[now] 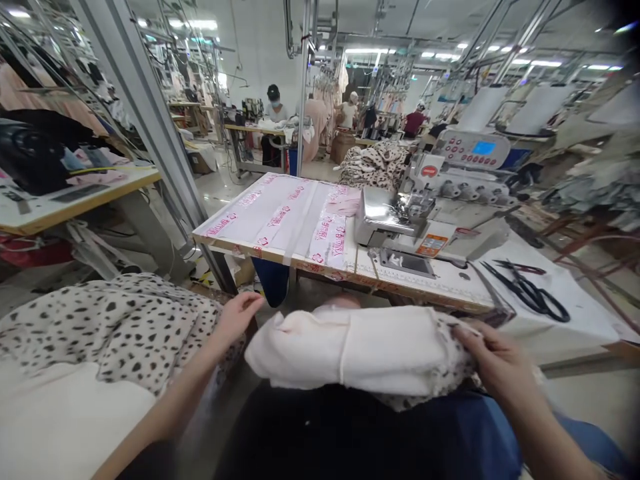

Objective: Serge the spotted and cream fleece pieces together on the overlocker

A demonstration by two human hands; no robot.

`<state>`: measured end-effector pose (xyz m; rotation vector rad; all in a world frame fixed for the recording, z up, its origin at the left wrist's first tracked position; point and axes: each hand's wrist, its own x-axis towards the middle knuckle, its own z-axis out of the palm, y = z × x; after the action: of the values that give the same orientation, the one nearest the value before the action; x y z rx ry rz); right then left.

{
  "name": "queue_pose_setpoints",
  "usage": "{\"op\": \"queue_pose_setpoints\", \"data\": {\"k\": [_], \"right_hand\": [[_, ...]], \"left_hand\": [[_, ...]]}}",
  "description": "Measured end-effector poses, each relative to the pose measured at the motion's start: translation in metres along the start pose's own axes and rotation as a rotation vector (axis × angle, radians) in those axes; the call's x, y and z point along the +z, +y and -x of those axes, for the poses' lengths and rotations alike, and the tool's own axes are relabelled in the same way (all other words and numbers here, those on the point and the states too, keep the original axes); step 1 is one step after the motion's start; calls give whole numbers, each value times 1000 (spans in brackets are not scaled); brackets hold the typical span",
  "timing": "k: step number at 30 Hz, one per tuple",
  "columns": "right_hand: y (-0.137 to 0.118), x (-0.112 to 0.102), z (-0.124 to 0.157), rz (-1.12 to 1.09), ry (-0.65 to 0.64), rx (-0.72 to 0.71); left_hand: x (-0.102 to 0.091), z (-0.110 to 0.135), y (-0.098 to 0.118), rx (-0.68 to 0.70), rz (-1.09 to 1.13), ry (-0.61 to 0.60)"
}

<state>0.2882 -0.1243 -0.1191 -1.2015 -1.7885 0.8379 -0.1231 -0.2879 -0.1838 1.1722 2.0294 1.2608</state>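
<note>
My right hand [495, 353] grips the right end of a rolled white cloth bundle [385, 347] above my lap. A thin pale strip crosses the bundle's middle, and spotted fabric [453, 353] shows at its right end and underneath. Left of the bundle, apart from it, my left hand [243, 313] is raised with thumb and fingers pinched together. Anything between those fingertips is too small to make out. Beside my left forearm lies a heap of white fabric with dark spots [135, 327], with plain white cloth [65, 420] in front.
Ahead stands a sewing table [280, 213] covered in printed plastic, bearing an overlock machine [435, 200]. Black scissors [530, 290] lie to its right. A metal post [145, 100] rises at left. More spotted fabric [375, 163] is piled behind. Several people work farther back.
</note>
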Motion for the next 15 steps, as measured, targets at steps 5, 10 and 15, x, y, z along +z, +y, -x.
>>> {"op": "queue_pose_setpoints", "data": {"k": [5,10,15], "right_hand": [[-5,3,10,136,-109,-109],[-14,-13,13,270,-130,-107],[-42,-25,2,280,-314,-92]], "left_hand": [[70,2,25,307,-3,-412],[90,-3,36,439,-13,-535],[16,-12,55,360,20,-182]]}}
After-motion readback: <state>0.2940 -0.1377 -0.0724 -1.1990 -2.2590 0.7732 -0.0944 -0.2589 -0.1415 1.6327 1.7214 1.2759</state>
